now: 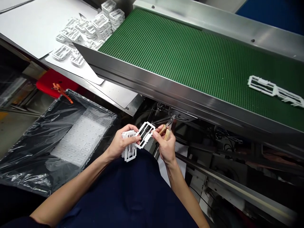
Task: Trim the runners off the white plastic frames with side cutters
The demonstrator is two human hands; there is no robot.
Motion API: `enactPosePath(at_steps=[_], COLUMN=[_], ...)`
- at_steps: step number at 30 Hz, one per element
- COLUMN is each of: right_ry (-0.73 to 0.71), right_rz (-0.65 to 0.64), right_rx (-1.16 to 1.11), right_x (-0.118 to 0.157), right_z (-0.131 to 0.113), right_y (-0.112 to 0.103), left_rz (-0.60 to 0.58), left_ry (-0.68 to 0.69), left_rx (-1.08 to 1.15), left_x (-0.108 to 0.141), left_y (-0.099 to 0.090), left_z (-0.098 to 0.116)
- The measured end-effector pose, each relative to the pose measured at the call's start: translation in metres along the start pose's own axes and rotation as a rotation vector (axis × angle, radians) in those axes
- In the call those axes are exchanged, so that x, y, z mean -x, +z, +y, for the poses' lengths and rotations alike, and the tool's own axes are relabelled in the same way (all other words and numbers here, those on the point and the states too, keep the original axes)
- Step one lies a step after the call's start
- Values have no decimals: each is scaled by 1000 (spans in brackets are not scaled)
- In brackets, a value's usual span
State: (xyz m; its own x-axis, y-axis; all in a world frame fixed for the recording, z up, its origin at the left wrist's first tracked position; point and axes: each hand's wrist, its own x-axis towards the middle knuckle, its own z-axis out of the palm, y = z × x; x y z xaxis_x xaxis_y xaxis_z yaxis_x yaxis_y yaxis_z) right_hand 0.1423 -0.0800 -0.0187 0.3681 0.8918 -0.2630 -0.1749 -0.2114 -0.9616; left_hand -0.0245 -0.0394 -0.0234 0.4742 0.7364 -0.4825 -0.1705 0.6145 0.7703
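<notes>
Holding, left hand (122, 141): one short stack of white plastic frames (130, 152), clasped between my thumb and fingers, with a single white frame (147, 136) angled beside it, its lower corner at my thumb tip. Right hand (166, 144): one pair of yellow-handled cutters (167, 127), gathered in my curled fingers, nose pointing up and away; thumb and forefinger meet the single frame's right edge, whether pinching or only touching I cannot tell. Done, as I judge it: the many stacked and heaped frames (101, 27) on the worktop (137, 107), by its far right edge against the conveyor's left end, besides the stack in my left fingers; too overlapped to count. Left, as I judge it: the single frame, in mid-handling, and one joined pair of frames (263, 87), its halves uncut, near the right end of the green conveyor belt (166, 47). Also around: white sheets (28, 28) covering much of the worktop; one crate lined with dark plastic (21, 158), beside my left forearm, containing pale layered parts (78, 139); one red stool (53, 84); one orange strap (62, 91) at the crate's far corner. In the way: the conveyor's metal side rail (152, 85), standing between my hands and the belt.
</notes>
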Motion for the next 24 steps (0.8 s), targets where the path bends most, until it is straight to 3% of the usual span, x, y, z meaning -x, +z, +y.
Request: enactPosePath(at_steps=[24], right_ry=[-2], right_rz=[-90], right_rx=[28], right_x=[-5], right_z=[-1], right_y=[-4], left_rz=[-89], left_ry=[-109], left_rx=[74], left_x=[-9], left_y=[-6], left_z=[6])
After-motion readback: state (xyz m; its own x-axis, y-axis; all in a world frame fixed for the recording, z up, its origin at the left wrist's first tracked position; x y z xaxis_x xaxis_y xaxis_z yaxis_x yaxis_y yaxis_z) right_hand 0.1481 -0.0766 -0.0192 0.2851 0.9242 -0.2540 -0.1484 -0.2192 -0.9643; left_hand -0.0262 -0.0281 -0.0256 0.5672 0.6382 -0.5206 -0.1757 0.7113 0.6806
